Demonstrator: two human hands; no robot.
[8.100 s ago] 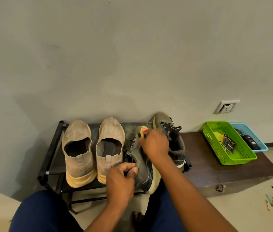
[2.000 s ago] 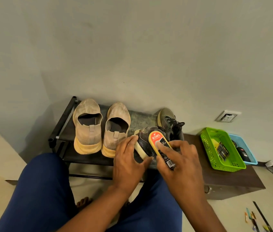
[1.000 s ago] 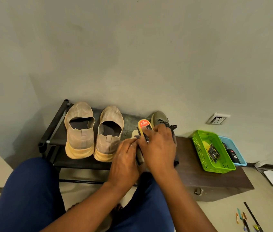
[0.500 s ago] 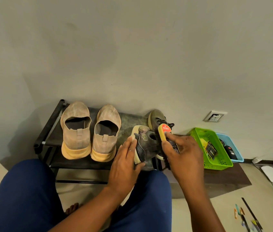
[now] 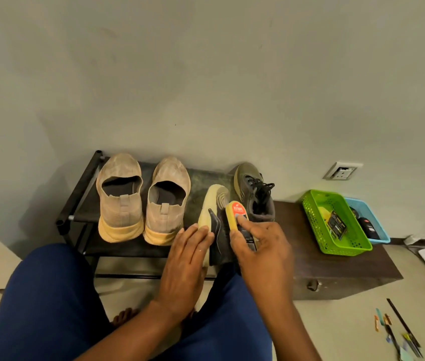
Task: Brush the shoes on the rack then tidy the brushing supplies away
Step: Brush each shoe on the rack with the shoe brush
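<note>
tipped further onto its side, dark shoe [image 5: 218,230] shows pale sole; right hand [image 5: 261,246] grip clasps yellow brush [image 5: 235,213].

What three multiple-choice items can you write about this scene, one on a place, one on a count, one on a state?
1. Where does the green basket stand?
A. on the shoe rack
B. on the dark wooden chest
C. on the floor

2. How many beige slip-on shoes stand on the rack?
A. one
B. two
C. four

3. What does the right hand hold?
A. nothing
B. a lace
C. the yellow brush

Key: 1 B, it stands on the chest beside a blue basket. 2 B, a pair stands side by side. 3 C, its fingers grip the brush against the dark shoe.
</note>
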